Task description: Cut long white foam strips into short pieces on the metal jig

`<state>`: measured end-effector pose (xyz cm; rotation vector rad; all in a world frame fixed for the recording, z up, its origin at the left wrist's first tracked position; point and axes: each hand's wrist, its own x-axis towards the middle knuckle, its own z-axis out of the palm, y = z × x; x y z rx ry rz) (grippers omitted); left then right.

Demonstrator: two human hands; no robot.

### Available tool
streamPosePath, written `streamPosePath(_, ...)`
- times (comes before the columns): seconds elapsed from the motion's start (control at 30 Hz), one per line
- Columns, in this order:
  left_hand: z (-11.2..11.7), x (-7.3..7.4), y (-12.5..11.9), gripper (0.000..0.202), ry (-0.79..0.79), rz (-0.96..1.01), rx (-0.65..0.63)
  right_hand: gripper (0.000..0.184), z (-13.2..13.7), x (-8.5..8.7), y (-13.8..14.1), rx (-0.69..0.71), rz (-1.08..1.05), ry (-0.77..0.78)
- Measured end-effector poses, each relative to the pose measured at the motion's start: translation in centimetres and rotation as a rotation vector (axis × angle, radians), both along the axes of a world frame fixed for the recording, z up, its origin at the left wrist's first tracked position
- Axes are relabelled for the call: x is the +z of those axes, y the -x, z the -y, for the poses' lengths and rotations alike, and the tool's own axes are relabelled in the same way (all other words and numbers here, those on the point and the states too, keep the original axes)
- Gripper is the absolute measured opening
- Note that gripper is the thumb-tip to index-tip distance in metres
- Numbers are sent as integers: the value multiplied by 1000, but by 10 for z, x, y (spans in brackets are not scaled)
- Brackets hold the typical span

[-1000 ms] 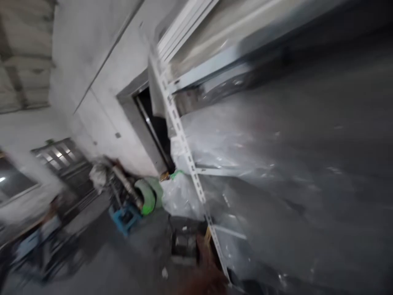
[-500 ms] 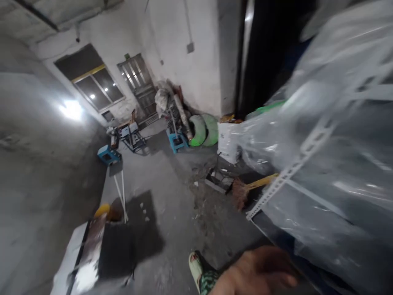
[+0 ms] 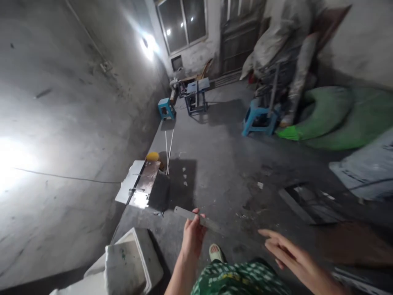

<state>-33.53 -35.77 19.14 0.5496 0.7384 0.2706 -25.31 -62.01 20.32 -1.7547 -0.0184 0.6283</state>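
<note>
My left hand (image 3: 194, 234) is closed on a steel ruler (image 3: 183, 212), a thin flat grey strip with a small hole at its left end. The thumb lies on top of it, and its right end blurs into the floor. Over to the right, my right hand (image 3: 287, 250) is held apart from the ruler with nothing in it. Its index finger stretches out to the left and the other fingers are partly bent. Below the hands are my green patterned clothing (image 3: 236, 280) and a pale slipper (image 3: 215, 251).
A box-like bench (image 3: 158, 190) with a metal top stands ahead left, beside a yellow bucket (image 3: 152, 156). White foam boxes (image 3: 144, 256) sit lower left. Blue stools (image 3: 258, 119) and green bundles (image 3: 331, 110) stand farther off. A metal dustpan (image 3: 296, 205) lies at right.
My view has swung left, away from the plastic-covered rack. My left hand with the steel ruler has come into view, and the foam boxes now show.
</note>
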Motion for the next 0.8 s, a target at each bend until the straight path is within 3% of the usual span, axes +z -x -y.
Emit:
streamPosePath(0.1, -53, -6, -7, 46, 39, 3, 134, 49, -62, -14, -40, 80, -206, -78)
streamPosePath(0.2, -93, -19, -24, 39, 64, -10, 261, 42, -119, -21, -75, 34, -425, -176)
streamPosePath(0.33, -141, -44, -58, 34, 66, -84, 407, 37, -187, -39, -134, 84, -483, -185)
streamPosePath(0.4, -167, -55, -79, 32, 26, -163, 462, 36, -223, -54, -171, 239, -388, -78)
streamPosePath(0.5, -206, -68, -109, 31, -39, -268, 541, 33, -286, -72, -223, 599, -92, 79)
streamPosePath(0.6, -238, -77, -136, 27, -263, -403, 524, 34, -360, -77, -252, 812, 71, 123)
streamPosePath(0.7, -260, -93, -159, 22, -677, -602, 370, 39, -440, -78, -257, 979, -15, 87)
streamPosePath(0.8, -283, -118, -179, 23, -967, -796, 194, 45, -516, -90, -249, 1088, -112, 9)
